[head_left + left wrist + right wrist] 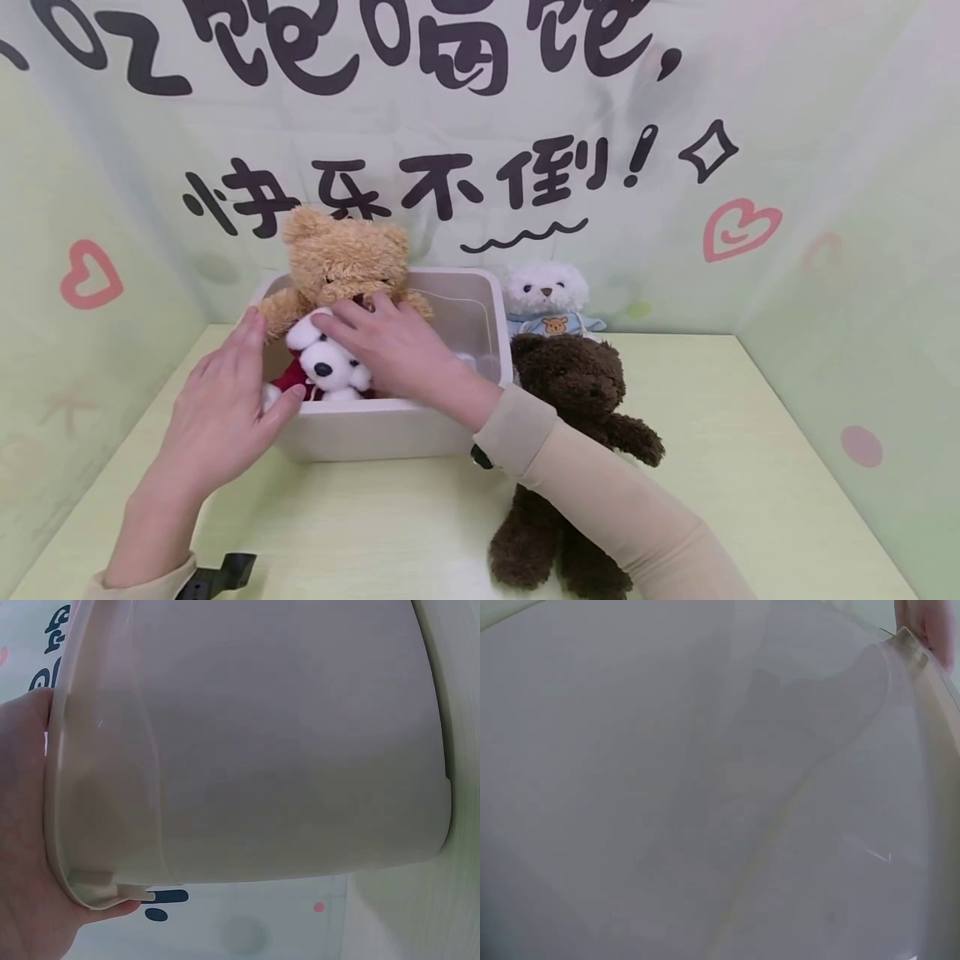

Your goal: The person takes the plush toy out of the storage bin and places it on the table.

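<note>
A white plush dog [330, 367] in a red garment sits inside a light grey plastic bin [375, 433], in front of a tan teddy bear [337, 250] whose head rises above the rim. My right hand [405, 350] reaches over the front rim. Its fingers rest on the dog's head and reach the bear's muzzle, with nothing gripped. My left hand [225, 408] lies along the bin's left front corner, fingers straight and thumb stretched toward the dog. In the left wrist view that hand [30, 825] lies against the bin's rim; the bin's outer wall [285, 750] fills most of the picture.
Right of the bin, a dark brown teddy bear [573, 383] lies on the pale table [750, 467], partly under my right sleeve. Behind it sits a white plush bear [546, 292] in a blue top. A printed cloth [637, 233] stands behind the table.
</note>
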### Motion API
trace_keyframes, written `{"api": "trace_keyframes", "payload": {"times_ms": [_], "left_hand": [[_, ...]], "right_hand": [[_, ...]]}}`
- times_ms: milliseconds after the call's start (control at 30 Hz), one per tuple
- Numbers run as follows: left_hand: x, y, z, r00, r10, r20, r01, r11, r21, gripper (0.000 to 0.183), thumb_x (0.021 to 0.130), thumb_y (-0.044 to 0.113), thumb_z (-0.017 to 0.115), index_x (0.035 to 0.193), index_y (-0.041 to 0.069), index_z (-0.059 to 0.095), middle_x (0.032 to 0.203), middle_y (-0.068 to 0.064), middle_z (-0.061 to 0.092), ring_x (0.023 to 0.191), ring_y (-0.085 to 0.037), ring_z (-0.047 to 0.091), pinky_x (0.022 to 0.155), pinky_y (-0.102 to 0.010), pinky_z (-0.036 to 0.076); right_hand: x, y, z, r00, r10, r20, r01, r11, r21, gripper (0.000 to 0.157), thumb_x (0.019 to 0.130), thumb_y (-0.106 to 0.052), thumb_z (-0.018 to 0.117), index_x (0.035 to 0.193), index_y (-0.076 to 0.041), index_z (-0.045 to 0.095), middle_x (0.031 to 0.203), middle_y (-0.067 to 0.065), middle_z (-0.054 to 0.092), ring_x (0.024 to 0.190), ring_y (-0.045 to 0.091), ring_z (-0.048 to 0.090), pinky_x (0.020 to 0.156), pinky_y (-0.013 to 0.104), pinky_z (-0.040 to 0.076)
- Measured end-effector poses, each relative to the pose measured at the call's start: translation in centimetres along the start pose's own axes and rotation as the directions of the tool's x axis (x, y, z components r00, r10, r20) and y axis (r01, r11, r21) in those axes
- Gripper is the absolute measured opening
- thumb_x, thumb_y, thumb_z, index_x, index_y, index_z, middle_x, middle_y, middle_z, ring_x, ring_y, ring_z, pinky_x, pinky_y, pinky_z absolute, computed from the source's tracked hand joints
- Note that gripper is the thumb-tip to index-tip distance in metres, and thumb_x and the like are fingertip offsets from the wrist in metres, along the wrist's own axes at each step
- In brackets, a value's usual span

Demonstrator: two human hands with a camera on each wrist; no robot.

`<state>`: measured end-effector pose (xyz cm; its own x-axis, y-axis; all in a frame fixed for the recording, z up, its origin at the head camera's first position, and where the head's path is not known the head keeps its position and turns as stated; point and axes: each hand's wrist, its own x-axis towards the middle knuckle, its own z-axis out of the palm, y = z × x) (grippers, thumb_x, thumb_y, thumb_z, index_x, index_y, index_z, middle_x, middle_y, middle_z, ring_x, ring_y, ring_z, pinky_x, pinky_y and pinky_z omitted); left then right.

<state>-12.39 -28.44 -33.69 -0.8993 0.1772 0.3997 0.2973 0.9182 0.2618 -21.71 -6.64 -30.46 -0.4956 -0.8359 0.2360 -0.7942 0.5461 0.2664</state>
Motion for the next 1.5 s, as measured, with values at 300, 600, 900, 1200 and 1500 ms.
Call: {"api": "trace_keyframes", "payload": {"times_ms": [300,600,900,1200,1500], "left_hand": [[0.1,0.3,0.2,0.999,-0.001,0.043,0.0,1.0,0.014,0.083,0.101,0.036,0.054,0.161,-0.006,0.014,0.168,-0.025,0.011,0.152,-0.046,0.018,0.113,-0.069,0.022],[0.7,0.4,0.4,0.997,0.013,0.07,-0.017,0.998,0.058,0.071,0.101,0.036,0.051,0.155,-0.008,0.035,0.168,-0.023,0.014,0.149,-0.049,0.022,0.108,-0.072,0.025],[0.6,0.1,0.5,0.997,0.017,0.077,-0.023,0.996,0.08,0.061,0.102,0.035,0.048,0.149,-0.005,0.048,0.168,-0.024,0.017,0.149,-0.05,0.023,0.106,-0.073,0.026],[0.5,0.1,0.2,0.994,0.013,0.112,-0.025,0.994,0.106,0.062,0.103,0.037,0.045,0.148,-0.005,0.049,0.167,-0.025,0.018,0.145,-0.052,0.028,0.105,-0.074,0.026],[0.4,-0.1,0.0,0.993,-0.011,0.121,-0.004,0.992,0.123,0.062,0.103,0.038,0.045,0.147,-0.006,0.051,0.165,-0.028,0.021,0.144,-0.054,0.029,0.106,-0.074,0.025]], "right_hand": [[-0.8,1.0,-0.4,0.999,0.032,0.014,-0.032,0.999,0.012,0.081,0.085,-0.029,0.078,0.157,-0.027,0.042,0.147,-0.002,0.049,0.127,0.024,0.051,0.077,0.035,0.058],[-2.1,1.9,-0.4,0.999,0.015,-0.038,-0.015,1.0,-0.002,0.079,0.085,-0.037,0.078,0.156,-0.036,0.042,0.152,0.004,0.043,0.124,0.029,0.053,0.088,0.043,0.057],[-3.0,2.7,-0.6,0.997,-0.043,-0.06,0.043,0.999,-0.003,0.082,0.088,-0.035,0.079,0.159,-0.039,0.037,0.157,0.009,0.039,0.127,0.028,0.051,0.092,0.039,0.056],[-3.8,3.7,-1.2,0.991,-0.11,-0.076,0.108,0.994,-0.02,0.076,0.09,-0.019,0.072,0.156,-0.039,0.042,0.154,0.011,0.04,0.124,0.028,0.052,0.083,0.033,0.058],[-4.1,4.1,-2.5,0.996,-0.089,-0.02,0.089,0.996,-0.008,0.071,0.092,-0.005,0.059,0.152,-0.042,0.047,0.155,0.009,0.04,0.123,0.026,0.052,0.062,0.026,0.055]]}}
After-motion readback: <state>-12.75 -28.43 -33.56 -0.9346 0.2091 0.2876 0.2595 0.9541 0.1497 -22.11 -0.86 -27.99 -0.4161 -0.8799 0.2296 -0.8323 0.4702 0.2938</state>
